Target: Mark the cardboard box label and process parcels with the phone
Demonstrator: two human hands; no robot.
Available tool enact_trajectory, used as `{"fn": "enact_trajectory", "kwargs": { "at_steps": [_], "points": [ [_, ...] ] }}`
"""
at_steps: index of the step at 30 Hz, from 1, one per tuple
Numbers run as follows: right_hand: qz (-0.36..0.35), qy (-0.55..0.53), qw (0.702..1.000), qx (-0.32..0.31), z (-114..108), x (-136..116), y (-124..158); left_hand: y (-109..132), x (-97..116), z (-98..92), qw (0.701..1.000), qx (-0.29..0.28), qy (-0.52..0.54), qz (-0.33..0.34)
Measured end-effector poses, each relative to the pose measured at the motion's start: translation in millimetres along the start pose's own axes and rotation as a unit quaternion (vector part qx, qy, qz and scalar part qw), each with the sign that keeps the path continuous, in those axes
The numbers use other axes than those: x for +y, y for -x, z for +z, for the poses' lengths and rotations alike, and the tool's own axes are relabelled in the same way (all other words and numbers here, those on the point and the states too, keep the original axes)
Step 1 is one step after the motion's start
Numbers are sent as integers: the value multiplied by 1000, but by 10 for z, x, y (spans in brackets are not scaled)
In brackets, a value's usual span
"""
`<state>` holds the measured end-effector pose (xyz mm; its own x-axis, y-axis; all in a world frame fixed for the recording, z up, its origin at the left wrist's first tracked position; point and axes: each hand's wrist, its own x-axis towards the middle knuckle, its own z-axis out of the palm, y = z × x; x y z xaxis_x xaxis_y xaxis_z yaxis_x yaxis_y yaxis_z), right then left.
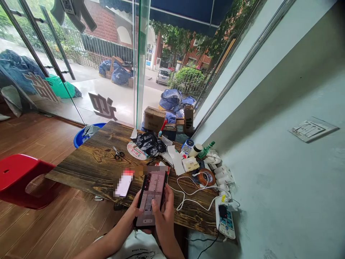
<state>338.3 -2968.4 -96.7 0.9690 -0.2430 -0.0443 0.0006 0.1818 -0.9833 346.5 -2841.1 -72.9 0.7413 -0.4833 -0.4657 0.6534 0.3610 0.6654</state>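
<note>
- Left hand (134, 208): gripping the lower left edge of a dark phone (153, 182).
- Right hand (167, 210): gripping the right edge, thumb over the screen.
- Dark phone: at the near edge of the counter (94, 162); long axis running away from the body, top leaning slightly right.
- Screen text illegible; second phone (124, 186) partly pixelated.

table (91, 162): grained wood; stool (24, 172): glossy plastic; phone (149, 192): smooth screen

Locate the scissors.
Head view, left of centre: the scissors lie on the table, just left of the printed disc and up-left of the held phone.
</note>
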Motion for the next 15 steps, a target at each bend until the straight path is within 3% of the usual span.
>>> {"fn": "enact_trajectory", "kwargs": {
  "at_steps": [4,9,12,14,15],
  "points": [
    [19,-9,1000,-15,-32,68,159,-83,-162,4,999,-35,30,26],
    [35,-60,996,54,-185,229,197,-242,-290,38,998,-65,-2,-1],
    [150,-134,973,112,-390,324,65,-349,-256,91,987,-107,-120,-9],
    [247,-170,947,114,-568,408,-41,-432,-197,133,938,-150,-313,-11],
    [273,-177,940,103,-664,457,-89,-483,-163,157,889,-167,-427,-6]
  ]
}}
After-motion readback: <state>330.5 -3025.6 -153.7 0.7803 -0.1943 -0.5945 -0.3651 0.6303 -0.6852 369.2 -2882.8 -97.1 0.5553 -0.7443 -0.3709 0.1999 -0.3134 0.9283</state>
